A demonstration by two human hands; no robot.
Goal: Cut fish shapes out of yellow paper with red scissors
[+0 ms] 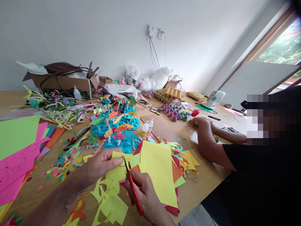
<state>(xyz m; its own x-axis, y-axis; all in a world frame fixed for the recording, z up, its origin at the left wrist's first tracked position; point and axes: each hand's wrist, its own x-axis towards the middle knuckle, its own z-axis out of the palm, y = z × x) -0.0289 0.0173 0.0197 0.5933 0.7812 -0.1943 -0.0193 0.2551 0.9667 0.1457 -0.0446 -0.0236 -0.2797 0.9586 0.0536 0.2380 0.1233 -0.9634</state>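
My left hand pinches the top of a yellow paper piece that has shapes drawn on it in dark line. In my right hand are red-handled scissors, their blades pointing up and left at the paper's upper edge beside my left thumb. Yellow cut-out scraps lie below the held piece. Just right of my hands, a large yellow sheet rests on a stack of coloured papers.
Blue bases with paper fish and glue bottles stand ahead. Coloured sheets lie left. A person in a black sleeve works at the right, near painted egg cartons. A full cardboard box sits back left.
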